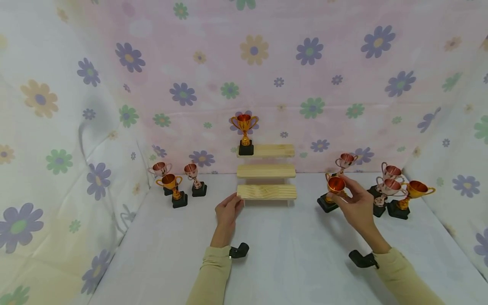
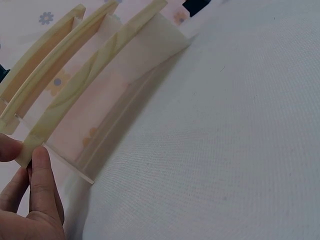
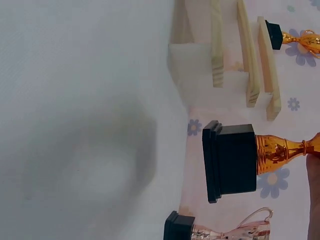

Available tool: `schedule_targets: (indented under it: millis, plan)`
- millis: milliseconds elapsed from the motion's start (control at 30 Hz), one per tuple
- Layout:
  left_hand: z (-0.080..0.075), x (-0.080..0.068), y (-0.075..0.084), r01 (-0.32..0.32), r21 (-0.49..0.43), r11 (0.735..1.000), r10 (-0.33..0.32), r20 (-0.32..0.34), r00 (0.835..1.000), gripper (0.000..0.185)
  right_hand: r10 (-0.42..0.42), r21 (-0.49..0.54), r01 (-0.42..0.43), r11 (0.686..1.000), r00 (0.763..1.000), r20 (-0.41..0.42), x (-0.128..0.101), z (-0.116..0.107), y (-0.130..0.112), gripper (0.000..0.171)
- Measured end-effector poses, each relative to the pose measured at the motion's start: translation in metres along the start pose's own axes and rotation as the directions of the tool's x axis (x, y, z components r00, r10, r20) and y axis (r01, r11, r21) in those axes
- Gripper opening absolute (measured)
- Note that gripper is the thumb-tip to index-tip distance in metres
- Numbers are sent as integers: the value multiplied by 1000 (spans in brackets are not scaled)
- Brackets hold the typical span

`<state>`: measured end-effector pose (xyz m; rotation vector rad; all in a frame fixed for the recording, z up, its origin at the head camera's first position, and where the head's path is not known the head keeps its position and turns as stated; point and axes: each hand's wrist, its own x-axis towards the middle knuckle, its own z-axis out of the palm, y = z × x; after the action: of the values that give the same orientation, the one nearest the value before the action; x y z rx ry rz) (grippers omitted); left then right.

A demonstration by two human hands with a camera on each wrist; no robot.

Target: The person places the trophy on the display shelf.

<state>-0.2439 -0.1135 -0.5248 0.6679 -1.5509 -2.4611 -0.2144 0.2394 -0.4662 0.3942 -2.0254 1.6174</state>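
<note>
In the head view, a three-step wooden display stand [image 1: 267,192] stands at the back middle, with a gold trophy cup [image 1: 245,146] upright on the left of its top step. My left hand [image 1: 225,217] pinches the left end of the lowest step; the left wrist view shows the thumb [image 2: 9,149] above the board and fingers [image 2: 42,175] beneath. To the right of the stand, my right hand [image 1: 357,208] grips another gold trophy cup [image 1: 336,184] by its upper part. Its black base [image 3: 232,160] is held above the tabletop, slightly tilted.
Behind the gripped cup stands a rose-gold trophy [image 1: 346,160]. Further right, two rose-gold trophies [image 1: 390,186] and a gold one [image 1: 416,189] cluster together. At the left are a gold trophy [image 1: 170,182] and two rose-gold ones [image 1: 192,171]. Flowered cloth [image 1: 274,93] hangs behind the white tabletop [image 1: 282,254].
</note>
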Motion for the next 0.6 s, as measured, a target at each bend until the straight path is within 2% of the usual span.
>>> schedule_targets:
  millis: [400, 600]
  plan:
    - [0, -1, 0, 22, 10, 1000, -22, -6, 1000, 34, -13, 42, 7, 999, 990, 139, 3, 8, -6, 65]
    - [0, -1, 1, 23, 8, 1000, -23, -6, 1000, 34, -8, 58, -1, 998, 988, 152, 5, 15, -10, 64]
